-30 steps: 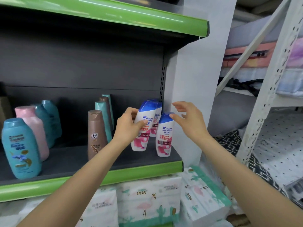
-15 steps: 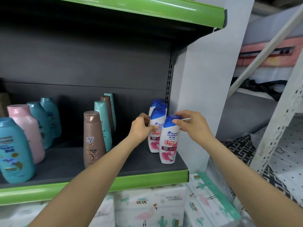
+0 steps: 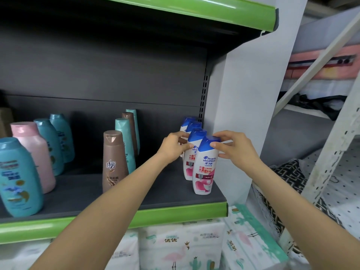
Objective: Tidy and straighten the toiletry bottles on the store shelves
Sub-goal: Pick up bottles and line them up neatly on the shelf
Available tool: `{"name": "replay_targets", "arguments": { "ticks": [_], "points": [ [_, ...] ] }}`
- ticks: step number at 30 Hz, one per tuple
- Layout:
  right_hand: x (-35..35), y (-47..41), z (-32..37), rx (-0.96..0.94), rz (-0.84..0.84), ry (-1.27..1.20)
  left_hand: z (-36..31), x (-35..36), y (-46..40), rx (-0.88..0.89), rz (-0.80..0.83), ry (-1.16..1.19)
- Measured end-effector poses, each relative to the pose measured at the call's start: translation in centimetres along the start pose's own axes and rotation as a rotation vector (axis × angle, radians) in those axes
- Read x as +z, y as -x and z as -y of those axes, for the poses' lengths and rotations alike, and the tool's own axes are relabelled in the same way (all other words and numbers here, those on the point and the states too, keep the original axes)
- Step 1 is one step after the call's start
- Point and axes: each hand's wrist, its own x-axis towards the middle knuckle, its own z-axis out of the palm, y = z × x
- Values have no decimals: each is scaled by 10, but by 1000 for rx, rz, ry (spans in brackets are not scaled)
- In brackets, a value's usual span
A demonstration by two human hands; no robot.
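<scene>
At the shelf's right end, about 3 o'clock of the brown shampoo bottle, four white blue-capped Head & Shoulders bottles stand in a row running back toward 12. The right hand pinches the front bottle's cap; the left hand seems to grip the second bottle, though its fingers are partly hidden.

Glossy white plastic shampoo bottle with smooth blue cap, satin brown plastic bottle at nine o'clock of it, matt dark shelf board, shiny green shelf edge strip, glossy plastic-wrapped tissue packs at six o'clock.
</scene>
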Motion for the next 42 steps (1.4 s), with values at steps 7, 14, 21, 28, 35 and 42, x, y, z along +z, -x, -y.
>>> {"name": "replay_targets", "arguments": {
  "ticks": [7,14,21,28,35,42],
  "points": [
    [2,0,-3,-4,-5,14,-2,11,-1,27,-25,8],
    [2,-3,-9,-6,-20,-12,-2,11,-7,-3,22,-17],
    [-1,-4,-8,-6,8,-40,2,-3,-33,79,-241,-42],
    [-1,-8,-11,-6,18,-43,-10,-3,-63,92,9,-359],
    [-2,-7,-10,-28,21,-21,0,-2,-66,139,-73,-461],
    [-2,-6,-12,-34,23,-35,-7,9,-64,154,-166,-416]
  ]
}}
